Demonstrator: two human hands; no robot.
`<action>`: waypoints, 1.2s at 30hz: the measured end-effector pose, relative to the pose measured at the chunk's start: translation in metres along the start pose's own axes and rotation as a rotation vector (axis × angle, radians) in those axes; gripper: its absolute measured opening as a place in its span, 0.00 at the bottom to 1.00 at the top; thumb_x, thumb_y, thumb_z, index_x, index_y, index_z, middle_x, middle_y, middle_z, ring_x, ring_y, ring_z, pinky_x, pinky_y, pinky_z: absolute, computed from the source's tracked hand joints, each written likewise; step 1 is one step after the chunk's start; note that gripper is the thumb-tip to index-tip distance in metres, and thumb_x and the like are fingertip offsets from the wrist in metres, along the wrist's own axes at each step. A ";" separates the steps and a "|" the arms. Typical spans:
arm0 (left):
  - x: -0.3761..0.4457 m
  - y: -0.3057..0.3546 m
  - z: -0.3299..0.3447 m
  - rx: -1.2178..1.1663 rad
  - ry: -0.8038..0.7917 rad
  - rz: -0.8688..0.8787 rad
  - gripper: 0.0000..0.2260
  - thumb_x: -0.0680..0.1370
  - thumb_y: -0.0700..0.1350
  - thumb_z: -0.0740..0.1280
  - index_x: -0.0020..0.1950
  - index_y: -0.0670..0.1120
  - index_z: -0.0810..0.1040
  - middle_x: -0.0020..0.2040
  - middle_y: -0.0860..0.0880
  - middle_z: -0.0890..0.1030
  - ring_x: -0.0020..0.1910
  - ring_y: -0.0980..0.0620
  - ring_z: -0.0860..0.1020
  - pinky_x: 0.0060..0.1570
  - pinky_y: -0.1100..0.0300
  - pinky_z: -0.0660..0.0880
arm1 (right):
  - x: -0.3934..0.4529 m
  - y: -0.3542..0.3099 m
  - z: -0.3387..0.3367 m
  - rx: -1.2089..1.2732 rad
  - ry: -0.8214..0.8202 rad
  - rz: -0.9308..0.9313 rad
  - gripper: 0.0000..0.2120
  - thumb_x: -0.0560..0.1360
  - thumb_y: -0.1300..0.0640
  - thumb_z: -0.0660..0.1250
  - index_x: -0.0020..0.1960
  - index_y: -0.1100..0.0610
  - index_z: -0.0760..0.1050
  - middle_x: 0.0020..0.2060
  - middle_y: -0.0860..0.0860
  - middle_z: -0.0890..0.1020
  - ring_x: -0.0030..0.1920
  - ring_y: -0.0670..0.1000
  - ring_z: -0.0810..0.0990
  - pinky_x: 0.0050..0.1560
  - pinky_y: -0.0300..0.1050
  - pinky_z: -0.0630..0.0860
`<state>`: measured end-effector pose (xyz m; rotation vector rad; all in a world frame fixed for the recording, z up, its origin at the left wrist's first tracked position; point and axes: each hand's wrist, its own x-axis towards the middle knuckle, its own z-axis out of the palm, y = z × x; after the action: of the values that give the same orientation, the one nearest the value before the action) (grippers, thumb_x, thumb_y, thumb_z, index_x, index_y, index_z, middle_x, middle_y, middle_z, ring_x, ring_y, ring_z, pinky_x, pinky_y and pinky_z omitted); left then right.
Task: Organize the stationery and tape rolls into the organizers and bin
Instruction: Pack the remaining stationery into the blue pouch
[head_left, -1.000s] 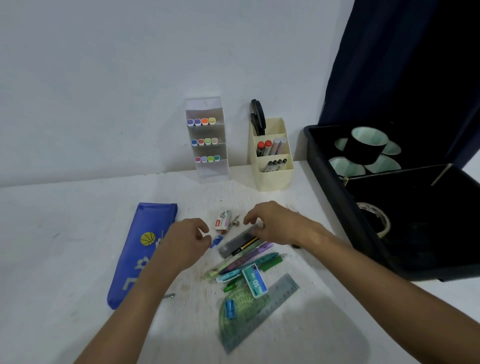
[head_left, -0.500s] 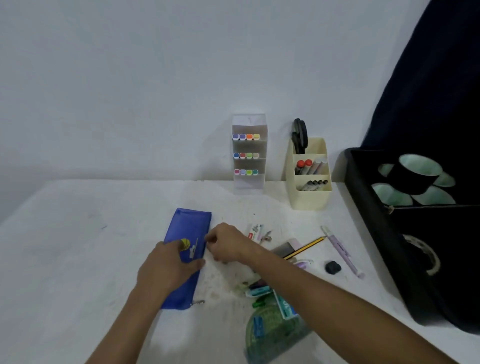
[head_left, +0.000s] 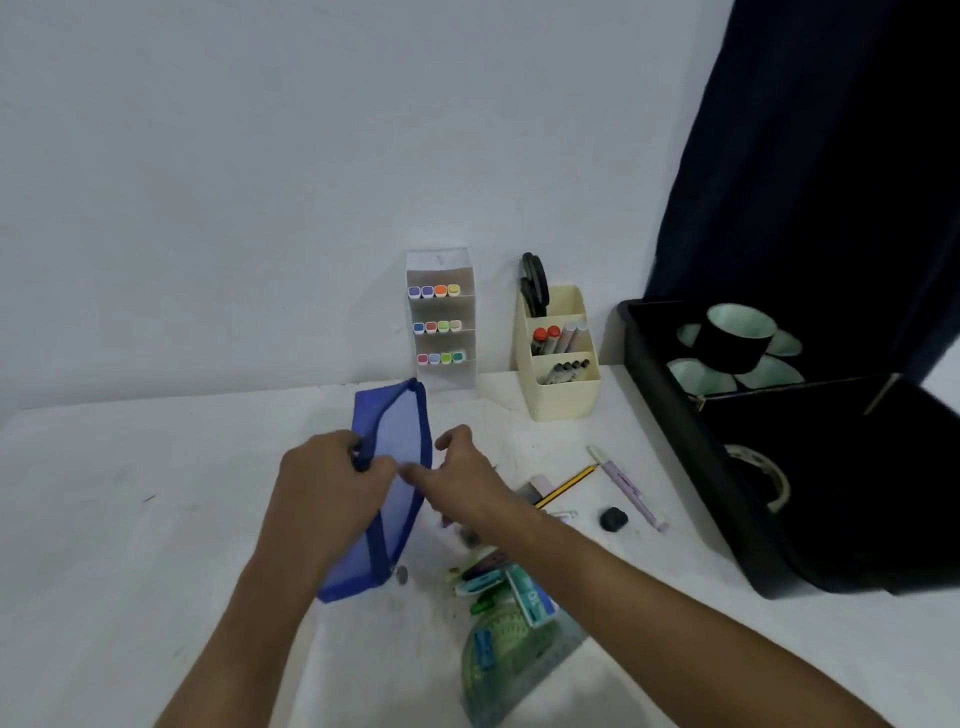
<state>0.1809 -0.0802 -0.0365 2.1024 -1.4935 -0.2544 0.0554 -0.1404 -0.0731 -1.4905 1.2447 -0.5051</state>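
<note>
Left hand (head_left: 332, 483) grips blue pencil pouch (head_left: 395, 467), now lifted off worktop (head_left: 130, 519) — right hand (head_left: 462, 473) pinches its open edge | pens (still loose) beside bin (head_left: 675, 415) — filling likely next

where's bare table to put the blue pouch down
Bare table lies left of the blue pouch, out to the wall. It is crowded right of it, from the pencil down to the ruler.
</note>
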 end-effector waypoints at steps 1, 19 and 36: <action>0.001 0.012 -0.004 -0.048 0.006 0.018 0.14 0.73 0.47 0.65 0.31 0.39 0.71 0.26 0.43 0.74 0.26 0.48 0.72 0.28 0.59 0.66 | -0.005 -0.002 -0.011 0.024 0.029 0.000 0.21 0.76 0.51 0.66 0.60 0.54 0.59 0.50 0.57 0.76 0.39 0.51 0.75 0.27 0.38 0.70; -0.010 0.137 0.170 0.319 -0.523 0.669 0.24 0.77 0.60 0.56 0.71 0.52 0.67 0.72 0.44 0.62 0.69 0.39 0.63 0.65 0.44 0.65 | -0.118 0.026 -0.213 -0.313 0.412 0.152 0.11 0.73 0.62 0.59 0.49 0.56 0.79 0.28 0.55 0.80 0.24 0.52 0.78 0.25 0.40 0.75; -0.013 0.073 0.163 0.422 -0.471 0.680 0.24 0.79 0.54 0.51 0.77 0.56 0.56 0.78 0.44 0.54 0.77 0.44 0.50 0.75 0.44 0.49 | -0.058 0.045 -0.191 -0.868 0.214 -0.070 0.18 0.75 0.50 0.63 0.62 0.56 0.74 0.55 0.56 0.80 0.53 0.57 0.79 0.51 0.52 0.78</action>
<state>0.0436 -0.1372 -0.1358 1.7404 -2.6356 -0.1892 -0.1430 -0.1694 -0.0329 -2.2451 1.6990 -0.1563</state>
